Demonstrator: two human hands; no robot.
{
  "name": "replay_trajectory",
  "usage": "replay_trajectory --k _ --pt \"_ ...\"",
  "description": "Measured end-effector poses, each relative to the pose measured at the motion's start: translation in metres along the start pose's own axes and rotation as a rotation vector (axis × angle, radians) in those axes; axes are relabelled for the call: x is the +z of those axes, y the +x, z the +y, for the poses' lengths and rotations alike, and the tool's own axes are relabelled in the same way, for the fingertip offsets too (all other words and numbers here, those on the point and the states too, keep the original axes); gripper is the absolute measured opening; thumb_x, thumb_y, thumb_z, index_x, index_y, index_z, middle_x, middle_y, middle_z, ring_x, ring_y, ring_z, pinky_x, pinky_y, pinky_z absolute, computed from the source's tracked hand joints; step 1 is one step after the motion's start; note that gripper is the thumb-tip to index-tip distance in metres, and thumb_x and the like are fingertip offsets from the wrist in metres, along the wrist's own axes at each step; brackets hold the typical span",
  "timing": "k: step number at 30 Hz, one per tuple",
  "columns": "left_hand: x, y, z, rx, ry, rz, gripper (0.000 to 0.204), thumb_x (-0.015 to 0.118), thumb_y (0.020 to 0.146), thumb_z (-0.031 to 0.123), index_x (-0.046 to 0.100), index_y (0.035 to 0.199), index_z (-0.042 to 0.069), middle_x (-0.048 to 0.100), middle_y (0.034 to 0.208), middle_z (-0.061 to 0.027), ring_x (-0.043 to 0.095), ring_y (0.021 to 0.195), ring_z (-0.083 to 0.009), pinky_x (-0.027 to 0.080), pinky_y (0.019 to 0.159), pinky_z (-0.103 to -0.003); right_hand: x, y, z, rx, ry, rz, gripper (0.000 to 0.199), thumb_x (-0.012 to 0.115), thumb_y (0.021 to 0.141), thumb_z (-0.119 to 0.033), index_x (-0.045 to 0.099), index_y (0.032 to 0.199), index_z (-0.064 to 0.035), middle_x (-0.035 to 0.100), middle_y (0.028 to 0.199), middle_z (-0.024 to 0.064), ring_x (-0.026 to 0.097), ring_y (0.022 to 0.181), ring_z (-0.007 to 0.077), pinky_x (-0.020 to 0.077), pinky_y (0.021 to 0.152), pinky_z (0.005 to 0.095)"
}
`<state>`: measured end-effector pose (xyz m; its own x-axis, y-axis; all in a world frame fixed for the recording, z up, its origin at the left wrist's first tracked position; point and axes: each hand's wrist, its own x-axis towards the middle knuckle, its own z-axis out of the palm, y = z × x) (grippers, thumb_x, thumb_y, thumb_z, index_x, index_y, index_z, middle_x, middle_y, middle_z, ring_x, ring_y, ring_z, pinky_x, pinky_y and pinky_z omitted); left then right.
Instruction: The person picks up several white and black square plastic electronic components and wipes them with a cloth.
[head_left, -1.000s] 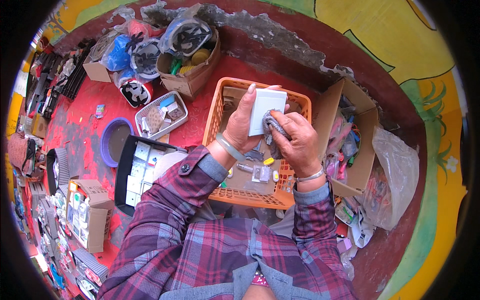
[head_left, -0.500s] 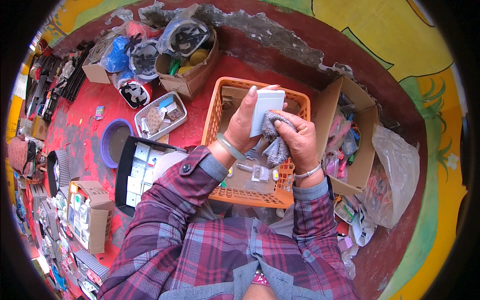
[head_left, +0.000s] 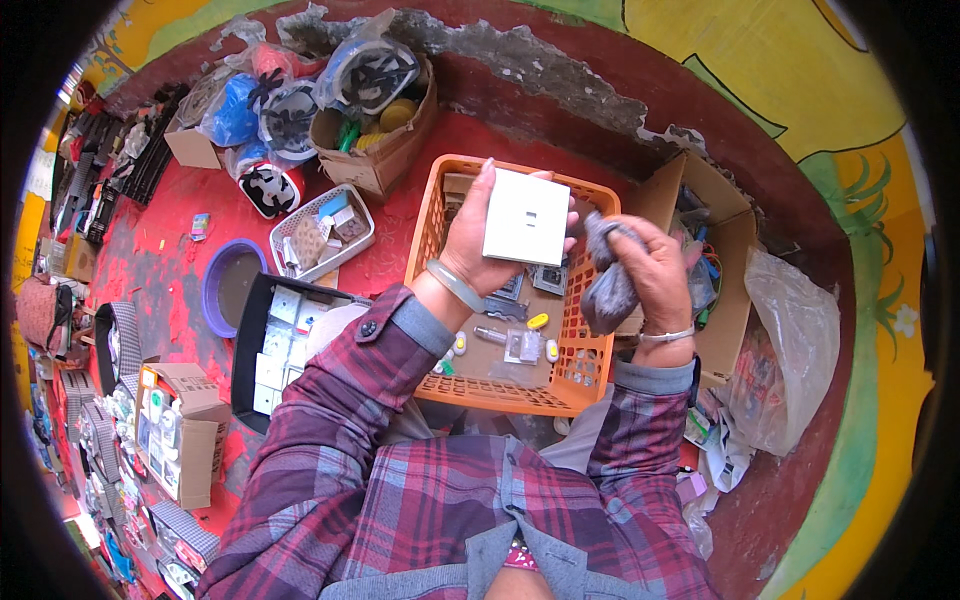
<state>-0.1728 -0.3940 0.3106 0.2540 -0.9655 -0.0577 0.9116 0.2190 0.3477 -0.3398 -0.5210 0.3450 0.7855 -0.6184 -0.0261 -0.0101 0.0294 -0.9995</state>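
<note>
1. The orange basket [head_left: 520,400] sits centrally, beneath both hands.
2. A black tray [head_left: 245,350] of white pieces lies between eight and nine o'clock from it.
3. Left hand [head_left: 468,225]: thumb along one edge, fingers behind, gripping the plate.
4. Right hand [head_left: 655,275], between three and four o'clock from the left: fingers pinched on bunched cloth.
5. The square white plate [head_left: 525,220], slotted face upward, is held above the basket's twelve-o'clock half.
6. The grey cloth [head_left: 610,290] hangs at four o'clock from the plate, not touching it. The step in hand looks like wiping; another stroke would call for moving the cloth toward ten o'clock against a steadied plate.
7. A small yellow piece [head_left: 538,321] lies in the basket, six o'clock from the plate.
</note>
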Motion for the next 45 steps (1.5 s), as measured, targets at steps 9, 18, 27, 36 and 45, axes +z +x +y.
replay_trajectory --k 9,18,27,36,45 --pt "0.002 0.0 -0.007 -0.029 -0.009 0.043 0.068 0.029 0.094 0.058 0.044 0.131 0.003 0.057 0.119 -0.0149 0.057 0.108 -0.027 0.045 0.095 -0.041 0.03 0.005 0.008 -0.498 -0.549 0.166 0.025 0.064 0.076 0.001 0.063 0.101 -0.0011 0.063 0.095 0.0109 0.061 0.091 0.0223 0.048 0.08 0.03" --pt "-0.001 -0.006 -0.032 -0.14 0.054 0.115 0.045 0.043 0.093 0.051 0.056 0.111 0.013 0.061 0.1 -0.0041 0.06 0.091 -0.018 0.05 0.083 -0.034 0.064 -0.001 0.006 -0.736 -0.663 0.172 0.021 0.066 0.07 0.002 0.065 0.091 -0.003 0.062 0.09 0.0125 0.059 0.085 0.0281 0.0486 0.075 0.035" --pt "-0.002 -0.002 -0.008 -0.062 0.249 -0.003 0.065 0.034 0.094 0.056 0.042 0.133 0.004 0.059 0.116 -0.0132 0.059 0.104 -0.0224 0.049 0.088 -0.036 0.016 0.008 0.017 -0.527 -0.785 0.151 0.018 0.062 0.074 0.0 0.064 0.092 -0.0009 0.062 0.089 0.0144 0.06 0.084 0.029 0.0482 0.075 0.0346" --pt "-0.002 -0.002 0.001 -0.09 -0.045 -0.028 0.07 0.027 0.093 0.059 0.039 0.135 0.005 0.052 0.125 -0.0215 0.052 0.114 -0.0365 0.042 0.094 -0.054 -0.009 0.007 -0.005 -0.296 0.486 0.417 0.031 0.043 0.092 -0.003 0.052 0.122 -0.003 0.059 0.106 0.0068 0.058 0.092 0.0164 0.0487 0.084 0.0307" --pt "-0.004 0.0 -0.014 -0.057 -0.005 0.023 0.062 0.035 0.094 0.053 0.047 0.128 0.002 0.056 0.121 -0.0127 0.056 0.109 -0.0267 0.042 0.098 -0.042 0.048 0.006 0.02 -0.486 -0.491 0.199 0.041 0.051 0.082 0.005 0.053 0.121 -0.0083 0.058 0.115 0.0104 0.057 0.106 0.024 0.0431 0.093 0.0333"
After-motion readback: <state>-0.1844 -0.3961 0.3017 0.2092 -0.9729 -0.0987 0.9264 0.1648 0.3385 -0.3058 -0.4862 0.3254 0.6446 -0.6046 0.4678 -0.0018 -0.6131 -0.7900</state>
